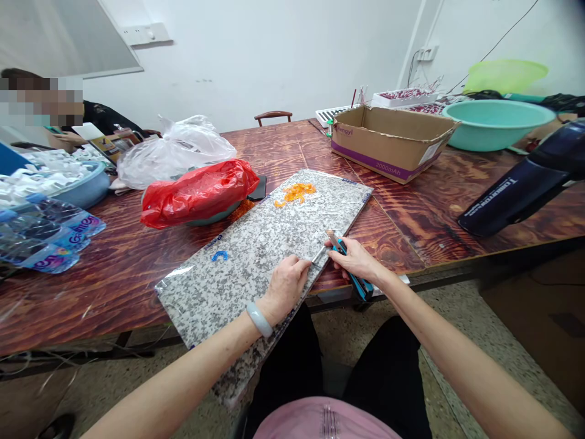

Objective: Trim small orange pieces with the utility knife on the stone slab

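Note:
My left hand (287, 283), with a pale bangle on its wrist, rests over the granite-patterned slab (256, 244). Its thumb and fingers pinch one end of a thin, light-coloured stick-like piece (319, 255). In my right hand (354, 259) is a blue and black utility knife (361, 285), its tip angled up and left. The right fingers also meet the far end of the thin piece, near the slab's right edge. Small orange pieces (296, 192) lie heaped at the far part of the slab. A curved blue piece (220, 255) lies nearer its left edge.
A red plastic bag (201, 189) covers a bowl left of the slab. Bottles (50, 235) and a white plastic bag (178, 146) stand farther left, near a seated person. On the right are a cardboard box (388, 146), a teal basin (496, 125) and a dark flask (516, 183).

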Tool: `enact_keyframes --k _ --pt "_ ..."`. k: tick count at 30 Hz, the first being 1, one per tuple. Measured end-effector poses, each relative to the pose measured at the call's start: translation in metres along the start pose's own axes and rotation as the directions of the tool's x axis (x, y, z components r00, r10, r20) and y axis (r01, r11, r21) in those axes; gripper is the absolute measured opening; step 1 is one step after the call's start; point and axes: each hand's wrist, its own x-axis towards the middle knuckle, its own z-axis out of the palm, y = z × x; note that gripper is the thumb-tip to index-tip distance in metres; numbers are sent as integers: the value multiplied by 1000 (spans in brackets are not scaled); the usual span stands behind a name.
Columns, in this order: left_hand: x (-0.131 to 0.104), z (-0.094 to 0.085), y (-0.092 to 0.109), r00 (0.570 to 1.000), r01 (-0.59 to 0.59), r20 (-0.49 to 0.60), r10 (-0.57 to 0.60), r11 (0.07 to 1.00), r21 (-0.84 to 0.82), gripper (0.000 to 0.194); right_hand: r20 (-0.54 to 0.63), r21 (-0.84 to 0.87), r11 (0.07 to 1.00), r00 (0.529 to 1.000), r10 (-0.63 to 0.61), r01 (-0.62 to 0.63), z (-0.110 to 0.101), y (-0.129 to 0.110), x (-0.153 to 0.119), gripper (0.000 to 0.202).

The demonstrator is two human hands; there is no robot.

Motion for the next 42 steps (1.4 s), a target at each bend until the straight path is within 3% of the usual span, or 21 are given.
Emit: enact_keyframes --k 21,25,29,34,37,42 --pt "-1 1 0 999 14 -49 -15 1000 -15 21 -1 -21 1000 1000 -4 4 -3 -5 -5 34" --pt "-1 3 -1 998 10 -69 -13 999 -45 17 -57 -166 985 997 -60 50 -8 -16 -13 29" --pt "-2 4 -1 996 21 -82 -26 998 -61 14 -44 -468 879 990 -132 97 -5 -26 -24 18" --pt "-2 3 1 997 36 -67 -40 997 -62 12 44 -758 651 999 -5 36 14 -30 -34 18" --pt "-2 3 2 997 38 -68 -43 997 -63 11 63 -838 546 996 61 19 23 -32 -37 20" --pt "-2 4 0 997 38 -67 -44 996 -85 10 68 -879 477 993 93 16 28 -36 -36 22"
